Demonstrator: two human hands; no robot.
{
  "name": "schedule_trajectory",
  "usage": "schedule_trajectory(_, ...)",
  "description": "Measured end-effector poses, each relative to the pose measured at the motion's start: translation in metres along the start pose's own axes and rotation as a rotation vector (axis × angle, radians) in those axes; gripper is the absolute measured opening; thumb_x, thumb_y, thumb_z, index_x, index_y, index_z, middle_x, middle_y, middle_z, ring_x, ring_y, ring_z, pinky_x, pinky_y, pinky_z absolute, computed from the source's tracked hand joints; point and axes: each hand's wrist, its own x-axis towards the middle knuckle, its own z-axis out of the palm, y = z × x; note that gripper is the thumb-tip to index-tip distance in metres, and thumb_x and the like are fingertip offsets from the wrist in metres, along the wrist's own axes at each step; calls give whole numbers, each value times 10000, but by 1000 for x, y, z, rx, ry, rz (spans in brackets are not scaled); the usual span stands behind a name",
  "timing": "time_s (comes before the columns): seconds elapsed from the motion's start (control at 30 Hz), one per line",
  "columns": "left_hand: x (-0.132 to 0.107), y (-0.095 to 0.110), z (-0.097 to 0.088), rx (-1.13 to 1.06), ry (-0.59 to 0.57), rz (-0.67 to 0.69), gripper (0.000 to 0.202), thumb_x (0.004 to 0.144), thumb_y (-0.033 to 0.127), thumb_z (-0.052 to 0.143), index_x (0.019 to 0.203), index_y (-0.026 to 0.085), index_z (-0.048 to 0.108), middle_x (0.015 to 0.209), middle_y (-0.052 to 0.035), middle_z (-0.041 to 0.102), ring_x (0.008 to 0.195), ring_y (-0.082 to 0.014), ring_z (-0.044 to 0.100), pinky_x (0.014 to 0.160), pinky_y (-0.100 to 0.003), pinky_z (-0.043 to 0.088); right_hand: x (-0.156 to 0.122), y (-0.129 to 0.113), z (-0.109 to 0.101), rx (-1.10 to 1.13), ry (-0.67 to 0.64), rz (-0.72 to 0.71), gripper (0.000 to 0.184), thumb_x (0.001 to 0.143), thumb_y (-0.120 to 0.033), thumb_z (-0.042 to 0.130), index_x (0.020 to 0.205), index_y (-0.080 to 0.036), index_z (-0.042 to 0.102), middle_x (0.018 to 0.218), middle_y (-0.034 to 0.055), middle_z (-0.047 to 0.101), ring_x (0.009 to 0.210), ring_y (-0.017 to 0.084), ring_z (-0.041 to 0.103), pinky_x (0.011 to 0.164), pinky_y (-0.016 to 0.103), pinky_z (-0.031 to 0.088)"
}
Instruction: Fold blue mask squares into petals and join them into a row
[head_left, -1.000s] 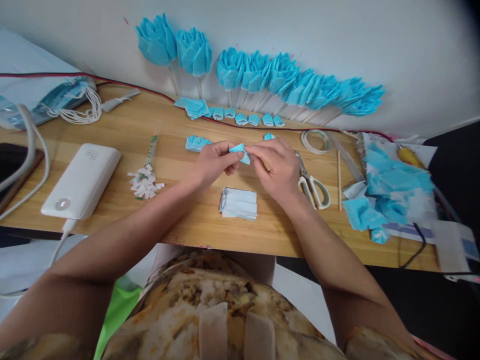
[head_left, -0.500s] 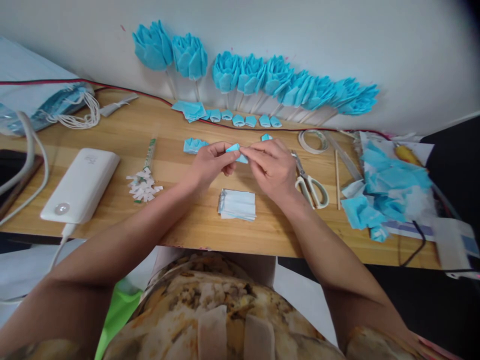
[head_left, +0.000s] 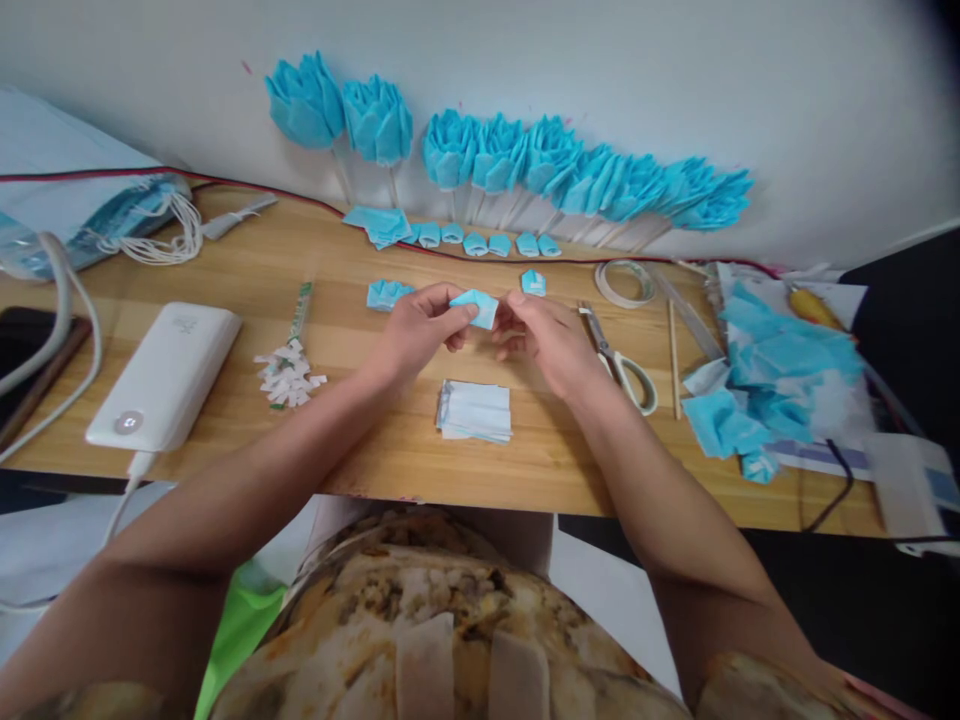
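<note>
My left hand (head_left: 418, 331) pinches a small folded blue piece (head_left: 475, 306) just above the wooden table (head_left: 352, 455). Close beside it on the right, my right hand (head_left: 546, 335) has its fingers curled, and its fingertips sit near the piece's right edge; whether they touch it I cannot tell. Below both hands lies a small stack of white-and-blue sheets (head_left: 475, 409). A folded blue cluster (head_left: 388, 293) and a single folded blue bit (head_left: 533, 282) rest just beyond the hands.
Blue paper flowers on sticks (head_left: 517, 165) lean on the wall, with a row of folded blue pieces (head_left: 480, 241) below. Scissors (head_left: 619, 358), a tape roll (head_left: 623, 282) and sticks lie right, beside blue scraps (head_left: 772, 380). A white power bank (head_left: 165, 372) and white paper bits (head_left: 287, 373) lie left.
My right hand has drawn back a little to the right and down, off the top of the blue piece. The piece now shows more fully in my left fingers.
</note>
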Motion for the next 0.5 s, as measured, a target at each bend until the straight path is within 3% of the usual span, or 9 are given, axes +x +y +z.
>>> schedule_trajectory(0.2,-1,2,1,72,-12,41,147,844,114,679,707,156,646,543,48,594,494,-57,502,528,-189,411,-2,-5,6,6,-19,64,359,734,-506,825,709,-205,631,700,-12,583,680,116,558,551,226,514)
schedule_trajectory(0.33,-2,2,2,41,-19,2,164,851,129,679,693,150,642,548,38,602,500,-59,511,535,-189,421,0,-4,7,-43,27,17,280,724,-386,786,656,-213,577,624,-46,506,618,98,497,544,231,505)
schedule_trajectory(0.5,-3,1,3,-94,-34,-93,138,885,169,632,752,140,651,575,13,630,500,-81,544,517,-204,434,1,-2,6,-75,69,-51,205,733,-347,724,649,-215,591,605,-46,492,601,101,473,525,239,496)
